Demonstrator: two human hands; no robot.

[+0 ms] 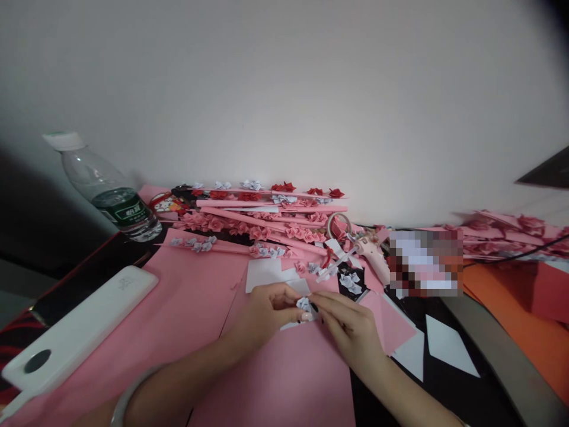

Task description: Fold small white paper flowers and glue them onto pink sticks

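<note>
A small white paper flower [304,304] is pinched between both my hands, above the pink paper sheets [275,373]. My left hand [276,305] grips it from the left with thumb and fingers. From the right, the fingers of my right hand [349,320] close on its other side. White paper pieces [271,274] lie just behind and under the hands. Several finished white flowers [351,281] rest on the dark table behind my right hand. A pink glue gun [373,258] lies a little farther back.
Rolled pink paper sticks [267,216] with red, pink and white flowers lie along the wall. At the left are a water bottle [120,204] and a white power bank [80,326]. Pink squares [393,326], a white sheet [448,344] and orange paper [515,314] lie right.
</note>
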